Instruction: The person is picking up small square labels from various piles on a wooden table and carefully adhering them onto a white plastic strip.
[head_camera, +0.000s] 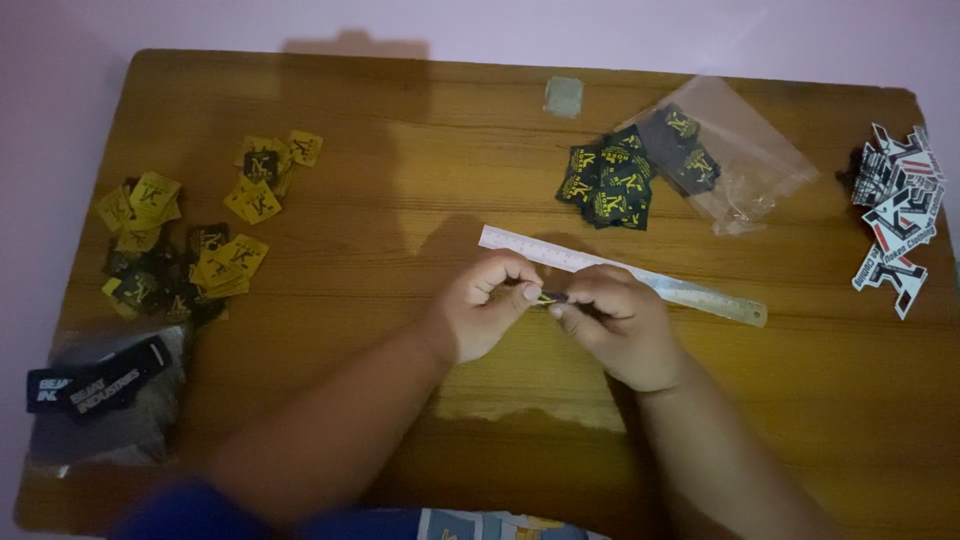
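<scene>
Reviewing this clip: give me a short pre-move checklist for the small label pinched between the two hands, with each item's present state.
1. Left hand on the small black label: ok, fingertips pinch one end.
2. Right hand on the label: ok, fingers pinch the other end.
3. Label lifted off the wooden table: cannot tell, hands hide it.
4. Metal ruler within reach: ok, lies just behind the hands.
5. Black label pile apart from the hands: ok, beside the clear bag.
6. Label folded flat: cannot tell, too small and dim.
</scene>
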